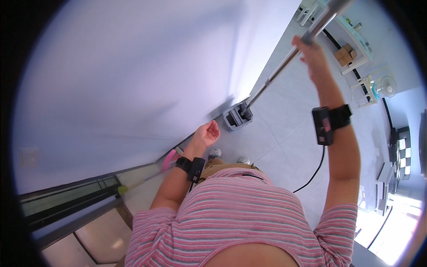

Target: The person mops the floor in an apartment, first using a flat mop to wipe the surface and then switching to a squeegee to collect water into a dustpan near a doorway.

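My right hand (pixel 313 58), slightly blurred, is raised and holds the metal mop handle (pixel 277 73) just below a grey collar (pixel 307 37). The handle slants down to a grey mop bucket (pixel 232 127) on the floor beside the wall. Its lower end stands inside the bucket, and the mop head is mostly hidden there. Free of any object, my left hand (pixel 209 134) hangs near the bucket with the palm turned up and fingers loosely curled.
A white wall (pixel 150 73) rises close on the left. Behind my left arm are a pink-ended pole (pixel 169 160) and a green-tipped one (pixel 123 190). To the right stand a white table (pixel 357 33), a cardboard box (pixel 344 55) and a fan (pixel 388 86). A black cable (pixel 317 172) hangs from my right wrist device.
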{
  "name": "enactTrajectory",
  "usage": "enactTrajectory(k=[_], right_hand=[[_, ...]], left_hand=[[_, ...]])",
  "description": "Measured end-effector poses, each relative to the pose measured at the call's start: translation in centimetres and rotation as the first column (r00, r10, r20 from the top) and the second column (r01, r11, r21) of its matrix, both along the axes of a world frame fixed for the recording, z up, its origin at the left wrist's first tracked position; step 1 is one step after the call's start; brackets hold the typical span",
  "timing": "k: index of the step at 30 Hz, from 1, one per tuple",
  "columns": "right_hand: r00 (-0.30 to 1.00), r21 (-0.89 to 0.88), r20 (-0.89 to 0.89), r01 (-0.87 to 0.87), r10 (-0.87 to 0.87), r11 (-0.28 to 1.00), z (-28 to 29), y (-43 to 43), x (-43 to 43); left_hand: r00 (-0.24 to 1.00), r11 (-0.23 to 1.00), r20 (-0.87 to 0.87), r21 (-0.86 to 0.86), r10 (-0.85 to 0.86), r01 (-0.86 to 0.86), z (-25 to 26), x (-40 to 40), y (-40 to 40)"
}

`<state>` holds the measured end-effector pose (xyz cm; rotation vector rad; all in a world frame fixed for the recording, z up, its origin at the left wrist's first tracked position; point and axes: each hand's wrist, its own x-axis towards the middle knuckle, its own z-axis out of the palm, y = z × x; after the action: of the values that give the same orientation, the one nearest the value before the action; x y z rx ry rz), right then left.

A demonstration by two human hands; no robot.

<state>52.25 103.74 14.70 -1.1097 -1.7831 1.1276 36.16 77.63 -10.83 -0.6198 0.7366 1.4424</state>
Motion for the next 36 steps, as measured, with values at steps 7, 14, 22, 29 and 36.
enactTrajectory(k=[7,14,22,29,36], right_hand=[[0.958,0.022,-0.195,-0.209,0.209,0.978,11.8,1.4,-0.1],[0.972,0.242,-0.028,-0.218,0.231,0.946,9.6,0.0,-0.4],[0.99,-0.213,0.124,-0.042,0.07,0.976,-1.8,0.4,0.9],[0.993,-0.319,0.086,0.108,-0.085,0.941,-8.2,-1.6,1.0],[0.99,-0.169,0.12,0.099,-0.08,0.981,-5.1,-0.7,0.6]], left_hand=[[1.0,0.998,0.018,0.054,-0.013,0.012,-0.6,0.0,0.1],[1.0,1.0,-0.003,0.012,0.003,-0.002,-0.3,-0.1,-0.3],[1.0,1.0,0.005,0.004,0.003,-0.003,-0.2,0.1,-0.1],[1.0,1.0,0.003,0.016,-0.018,0.018,0.0,0.0,0.1],[0.999,0.999,0.015,-0.024,-0.035,0.035,-0.5,0.1,0.2]])
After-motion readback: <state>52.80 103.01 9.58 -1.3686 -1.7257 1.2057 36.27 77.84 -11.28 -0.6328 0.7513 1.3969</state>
